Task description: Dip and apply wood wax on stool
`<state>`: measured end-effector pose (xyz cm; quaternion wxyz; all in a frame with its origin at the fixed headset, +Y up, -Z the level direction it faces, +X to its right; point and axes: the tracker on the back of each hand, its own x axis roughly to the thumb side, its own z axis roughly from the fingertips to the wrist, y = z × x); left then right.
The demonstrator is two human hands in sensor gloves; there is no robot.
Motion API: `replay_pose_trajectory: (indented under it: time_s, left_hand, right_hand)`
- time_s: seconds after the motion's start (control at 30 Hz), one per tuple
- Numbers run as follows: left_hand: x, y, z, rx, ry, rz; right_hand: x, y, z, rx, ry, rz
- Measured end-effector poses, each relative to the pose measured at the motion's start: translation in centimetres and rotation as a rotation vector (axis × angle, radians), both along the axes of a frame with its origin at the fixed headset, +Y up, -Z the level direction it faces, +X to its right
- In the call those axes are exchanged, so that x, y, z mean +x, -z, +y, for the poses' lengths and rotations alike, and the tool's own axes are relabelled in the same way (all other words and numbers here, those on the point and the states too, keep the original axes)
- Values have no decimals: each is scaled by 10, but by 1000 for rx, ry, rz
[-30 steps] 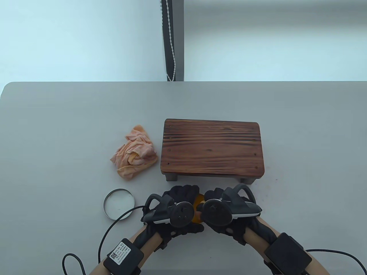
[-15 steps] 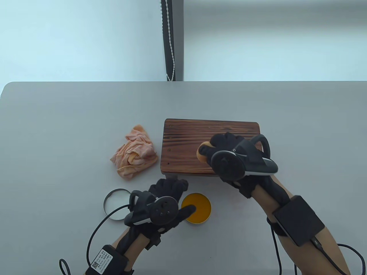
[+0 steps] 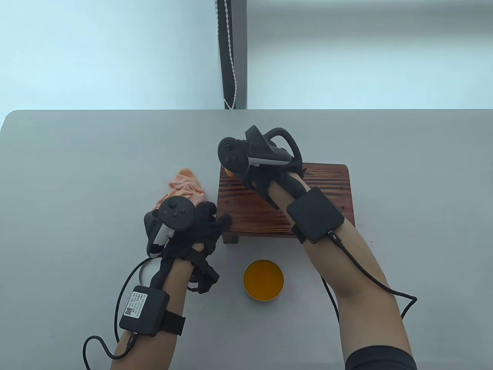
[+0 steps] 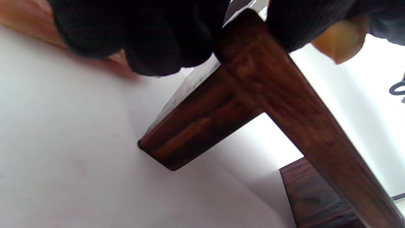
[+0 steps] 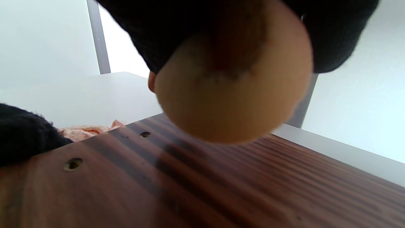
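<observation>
The dark wooden stool (image 3: 319,185) stands mid-table. My right hand (image 3: 240,173) reaches over its far left corner and grips a round tan sponge (image 3: 228,172), seen close in the right wrist view (image 5: 234,95). It hangs just over the stool top (image 5: 221,183), and contact cannot be told. My left hand (image 3: 212,217) holds the near left corner, thumb on top and fingers down the side. In the left wrist view the stool's edge and leg (image 4: 196,126) show under the fingers (image 4: 158,47). The open tin of orange wax (image 3: 263,280) sits in front of the stool.
A crumpled peach cloth (image 3: 185,185) lies left of the stool, partly behind my left hand. The tin's lid (image 3: 143,269) is mostly hidden under my left wrist. Cables trail from both forearms toward the near table edge (image 3: 96,347).
My right hand carried the sponge from the tin up to the stool's far left corner. My left hand left the tin and took hold of the stool's near left corner.
</observation>
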<state>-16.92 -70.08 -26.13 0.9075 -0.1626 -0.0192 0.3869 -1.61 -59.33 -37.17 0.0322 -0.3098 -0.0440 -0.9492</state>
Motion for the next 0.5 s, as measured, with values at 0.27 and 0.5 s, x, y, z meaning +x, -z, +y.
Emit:
replay_pose_trajectory:
  time_s: [0.27, 0.5]
  left_hand:
    - [-5, -1, -13, -62, -210, 58]
    - [-2, -3, -11, -81, -205, 74]
  right_hand:
    - [-19, 12, -22, 40, 13, 7]
    - [-22, 30, -26, 113, 0, -58]
